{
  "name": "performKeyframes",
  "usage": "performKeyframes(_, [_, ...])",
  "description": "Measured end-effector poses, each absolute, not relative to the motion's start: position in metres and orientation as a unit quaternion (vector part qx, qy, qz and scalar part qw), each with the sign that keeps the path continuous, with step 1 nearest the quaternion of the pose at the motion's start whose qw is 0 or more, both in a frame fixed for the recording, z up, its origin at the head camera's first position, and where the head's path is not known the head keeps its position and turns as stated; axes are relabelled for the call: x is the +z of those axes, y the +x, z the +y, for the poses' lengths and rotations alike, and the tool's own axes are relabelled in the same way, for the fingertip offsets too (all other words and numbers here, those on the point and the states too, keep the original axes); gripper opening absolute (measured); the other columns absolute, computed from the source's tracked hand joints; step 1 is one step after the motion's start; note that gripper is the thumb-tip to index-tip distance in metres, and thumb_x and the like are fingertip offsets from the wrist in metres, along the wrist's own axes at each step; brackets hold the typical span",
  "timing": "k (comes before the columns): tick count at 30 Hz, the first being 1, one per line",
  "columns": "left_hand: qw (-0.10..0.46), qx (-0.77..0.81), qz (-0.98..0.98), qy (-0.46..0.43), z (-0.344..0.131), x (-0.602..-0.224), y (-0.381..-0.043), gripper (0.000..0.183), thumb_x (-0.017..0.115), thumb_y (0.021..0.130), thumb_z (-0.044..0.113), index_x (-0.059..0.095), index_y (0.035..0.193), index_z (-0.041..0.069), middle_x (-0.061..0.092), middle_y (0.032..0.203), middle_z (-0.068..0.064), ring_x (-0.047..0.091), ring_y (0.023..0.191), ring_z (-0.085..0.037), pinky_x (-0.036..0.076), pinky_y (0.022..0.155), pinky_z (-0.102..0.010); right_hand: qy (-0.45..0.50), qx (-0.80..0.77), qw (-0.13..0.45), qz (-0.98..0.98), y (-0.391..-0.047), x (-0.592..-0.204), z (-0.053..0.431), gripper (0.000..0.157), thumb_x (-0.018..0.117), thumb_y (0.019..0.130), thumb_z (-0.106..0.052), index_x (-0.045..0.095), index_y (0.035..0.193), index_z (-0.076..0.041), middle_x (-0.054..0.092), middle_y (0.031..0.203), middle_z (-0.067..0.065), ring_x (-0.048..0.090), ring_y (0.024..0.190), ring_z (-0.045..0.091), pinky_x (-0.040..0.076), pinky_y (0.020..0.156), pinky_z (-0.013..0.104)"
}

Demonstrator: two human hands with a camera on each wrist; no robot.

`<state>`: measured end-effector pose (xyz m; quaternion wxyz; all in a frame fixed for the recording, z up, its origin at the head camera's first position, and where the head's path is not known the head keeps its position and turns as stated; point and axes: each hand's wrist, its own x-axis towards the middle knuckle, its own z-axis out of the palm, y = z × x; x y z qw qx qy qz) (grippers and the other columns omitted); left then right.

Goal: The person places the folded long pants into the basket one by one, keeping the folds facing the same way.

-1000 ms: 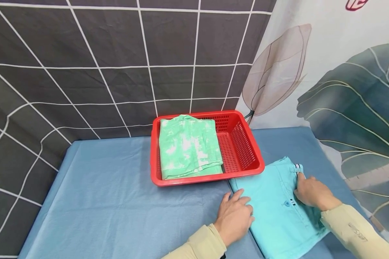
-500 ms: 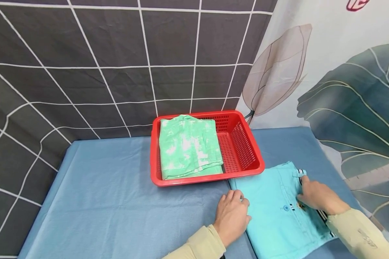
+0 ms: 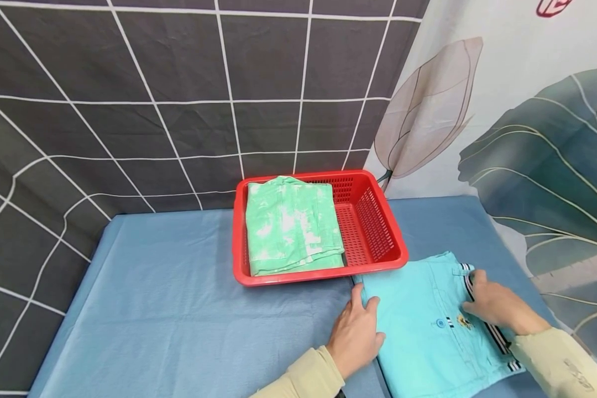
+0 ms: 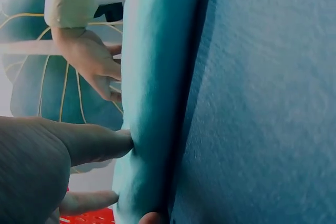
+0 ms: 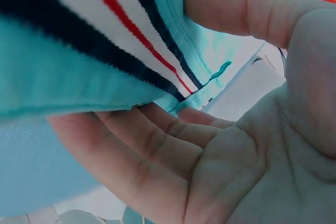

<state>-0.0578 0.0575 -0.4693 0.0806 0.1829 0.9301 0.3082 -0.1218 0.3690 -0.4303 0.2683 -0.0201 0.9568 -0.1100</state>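
Note:
Folded turquoise shorts lie at the table's right, with a button, a small embroidered patch and striped trim. My left hand touches their left edge with extended fingers; in the left wrist view, its fingertips rest against the cloth. At the right edge my right hand holds the striped side. Seen in the right wrist view, its thumb lies on top of the shorts while its fingers reach beneath the edge. The covered fingertips are hidden.
A red plastic basket stands behind the shorts, touching or nearly touching their back edge. Folded green-and-white cloth fills its left part. Blue cloth covers the table. A dark checked hanging and a leaf-print hanging border it.
My right hand has moved rightward and a little nearer, drawing the shorts' edge out so more striped trim shows. My left hand stays beside the left edge, its fingers more spread.

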Motion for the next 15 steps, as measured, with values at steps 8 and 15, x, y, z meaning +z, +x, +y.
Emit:
performKeyframes(8, [0.158,0.441,0.879,0.092,0.061,-0.465,-0.058,0.068,0.081,0.085,0.014,0.05,0.146,0.015,0.04,0.151,-0.022,0.069,0.085,-0.024,0.056,0.067,-0.031,-0.037,-0.139,0.255,0.956,-0.121,-0.435,0.385,0.101,0.067,0.095,-0.027,-0.004,0.138,0.03,0.049,0.111,0.052,0.053,0.102,0.064,0.048,0.079,0.063])
performKeyframes(15, [0.163,0.464,0.865,0.102,0.059,-0.469,-0.057,0.062,0.085,0.083,0.026,0.059,0.139,0.025,0.057,0.127,-0.014,0.065,0.101,-0.022,0.056,0.08,-0.033,-0.032,-0.176,0.286,0.941,-0.125,-0.44,0.399,0.092,0.064,0.098,-0.036,0.014,0.136,0.031,0.032,0.129,0.057,0.04,0.116,0.068,0.047,0.083,0.063])
